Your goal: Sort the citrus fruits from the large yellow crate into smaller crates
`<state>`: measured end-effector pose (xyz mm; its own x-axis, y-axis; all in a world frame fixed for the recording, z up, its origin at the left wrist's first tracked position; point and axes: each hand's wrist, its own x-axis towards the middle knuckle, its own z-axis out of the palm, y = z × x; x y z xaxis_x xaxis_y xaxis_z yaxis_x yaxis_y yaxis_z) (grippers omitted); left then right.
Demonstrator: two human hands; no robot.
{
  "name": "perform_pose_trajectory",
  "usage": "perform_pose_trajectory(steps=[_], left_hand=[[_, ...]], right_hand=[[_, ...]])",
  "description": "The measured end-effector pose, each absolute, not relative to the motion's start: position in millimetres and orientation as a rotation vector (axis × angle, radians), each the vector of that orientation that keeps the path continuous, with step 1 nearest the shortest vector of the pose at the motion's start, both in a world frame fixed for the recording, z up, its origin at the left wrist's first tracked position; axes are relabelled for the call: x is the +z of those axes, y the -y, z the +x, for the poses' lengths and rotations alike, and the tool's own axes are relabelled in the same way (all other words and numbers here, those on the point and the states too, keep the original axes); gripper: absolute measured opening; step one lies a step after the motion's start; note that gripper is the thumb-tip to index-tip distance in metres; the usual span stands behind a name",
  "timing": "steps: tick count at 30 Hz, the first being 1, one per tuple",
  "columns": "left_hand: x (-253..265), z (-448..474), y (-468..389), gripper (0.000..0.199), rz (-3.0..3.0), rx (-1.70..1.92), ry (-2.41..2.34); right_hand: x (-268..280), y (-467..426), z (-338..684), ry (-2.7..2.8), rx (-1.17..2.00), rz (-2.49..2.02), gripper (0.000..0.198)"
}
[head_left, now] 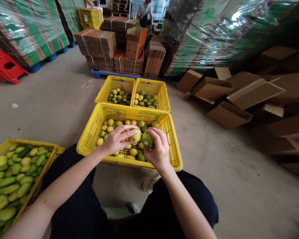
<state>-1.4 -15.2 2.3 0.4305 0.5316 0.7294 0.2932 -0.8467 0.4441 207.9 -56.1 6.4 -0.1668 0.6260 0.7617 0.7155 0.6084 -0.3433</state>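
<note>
Over the large yellow crate (89,132) in front of my knees, both hands hold fruit. My left hand (116,139) is closed on a yellow-green lemon (136,136), fingers across its top. Close beside it, my right hand (160,147) grips a darker green lemon (148,140) from the right side. The two fruits are almost side by side. Below them, loose yellow and green lemons (133,152) lie spread over the crate's bottom; my hands and the held fruits hide some of them.
Two smaller yellow crates (99,91) with lemons stand beyond. At lower left is a crate (46,143) full of green fruit. Cardboard boxes (229,114) lie at right; flattened cartons (97,43) are stacked behind. A red stool (8,66) stands at left. A person (145,13) is at the back.
</note>
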Motion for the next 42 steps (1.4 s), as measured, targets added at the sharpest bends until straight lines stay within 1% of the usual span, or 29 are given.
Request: perform_pose_trajectory(steps=[2,4,6,8,10,12,14,16,20,25,30,34,42], left_hand=[[2,0,16,0.046,2.230,1.226,-0.784],[-1,3,17,0.053,1.928,1.015,-0.866],[-6,6,17,0.060,1.568,0.817,-0.872],[-11,10,15,0.067,1.260,0.688,-0.806],[-14,13,13,0.069,1.085,0.636,-0.744],[-15,14,10,0.067,1.000,0.636,-0.728],[-14,14,8,0.063,0.952,0.649,-0.756],[-14,14,5,0.062,0.921,0.663,-0.801],[-18,13,1,0.064,0.895,0.652,-0.841],[-17,13,2,0.066,0.894,0.615,-0.839],[-15,12,3,0.067,0.873,0.576,-0.867],[-19,12,1,0.067,0.866,0.572,-0.866],[-28,11,1,0.056,0.888,0.655,-0.794]], right_hand=[[12,57,210,1.836,0.146,-1.160,0.052],[18,56,212,1.722,0.539,-1.294,0.047],[23,55,213,1.489,0.944,-1.404,0.046],[25,52,212,1.164,1.294,-1.412,0.042],[25,50,209,0.852,1.597,-1.326,0.034],[25,48,205,0.609,1.854,-1.249,0.029],[26,47,201,0.450,2.001,-1.215,0.033],[27,46,199,0.349,2.033,-1.191,0.038],[31,45,197,0.278,2.011,-1.175,0.039],[34,44,195,0.277,2.012,-1.209,0.040],[33,44,195,0.305,2.037,-1.221,0.048],[31,45,195,0.320,2.044,-1.233,0.050],[20,43,197,0.360,2.025,-1.229,0.045]])
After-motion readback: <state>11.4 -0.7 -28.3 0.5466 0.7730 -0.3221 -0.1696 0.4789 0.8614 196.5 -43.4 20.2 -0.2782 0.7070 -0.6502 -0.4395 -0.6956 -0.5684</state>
